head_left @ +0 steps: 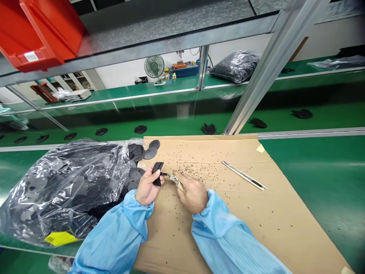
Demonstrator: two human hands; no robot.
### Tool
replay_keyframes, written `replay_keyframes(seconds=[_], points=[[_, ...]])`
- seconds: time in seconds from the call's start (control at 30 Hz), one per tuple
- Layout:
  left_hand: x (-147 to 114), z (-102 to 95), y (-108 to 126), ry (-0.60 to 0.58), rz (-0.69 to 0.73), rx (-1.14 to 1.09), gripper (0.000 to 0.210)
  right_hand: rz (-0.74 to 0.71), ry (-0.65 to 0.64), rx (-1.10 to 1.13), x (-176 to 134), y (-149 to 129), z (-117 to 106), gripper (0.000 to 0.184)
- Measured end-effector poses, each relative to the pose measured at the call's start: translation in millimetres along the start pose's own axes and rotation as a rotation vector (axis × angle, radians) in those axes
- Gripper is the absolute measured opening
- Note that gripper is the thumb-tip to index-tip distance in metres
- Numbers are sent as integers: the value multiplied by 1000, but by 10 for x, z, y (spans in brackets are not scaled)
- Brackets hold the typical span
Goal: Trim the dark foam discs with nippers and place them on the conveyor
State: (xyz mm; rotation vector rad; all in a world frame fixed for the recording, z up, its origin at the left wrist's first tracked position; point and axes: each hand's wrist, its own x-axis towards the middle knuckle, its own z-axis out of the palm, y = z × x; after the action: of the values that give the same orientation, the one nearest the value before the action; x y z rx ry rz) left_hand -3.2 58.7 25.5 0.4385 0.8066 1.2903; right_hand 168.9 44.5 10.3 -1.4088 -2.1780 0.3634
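Between the thumb and fingers of my left hand [148, 187] is a black plastic part [157, 173], its flat face turned partly away. My right hand [194, 190] is closed round a pair of nippers [176, 180], whose jaws point left and meet the part's edge. Whether the jaws are closed on the plastic is too small to tell. Under both hands lies a cardboard sheet [234, 213], strewn with tiny black scraps [194, 167]. Several black discs [137, 152] spill from a clear plastic bag [71, 182] beside my left hand.
A box cutter [244, 175] lies on the cardboard to the right. Behind, black parts [209, 128] sit spaced along a green belt [176, 121]. A slanted metal post [265, 68] rises at the right, and an overhead shelf [171, 34] carries a red bin [40, 34].
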Motion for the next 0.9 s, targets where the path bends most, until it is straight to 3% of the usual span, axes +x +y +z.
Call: replay_keyframes(seconds=[0.3,0.57,0.77,0.9], points=[[73,-44,8,88,67,30,42,47,131,148,0,10,19,43],[79,-50,-15,47,122,7,40,65,115,157,3,-23,-8,42],[53,-46,-2,105,81,69,46,44,85,133,-4,-22,-1,45],[47,-45,24,101,-22,32,39,12,39,75,-12,-29,5,47]])
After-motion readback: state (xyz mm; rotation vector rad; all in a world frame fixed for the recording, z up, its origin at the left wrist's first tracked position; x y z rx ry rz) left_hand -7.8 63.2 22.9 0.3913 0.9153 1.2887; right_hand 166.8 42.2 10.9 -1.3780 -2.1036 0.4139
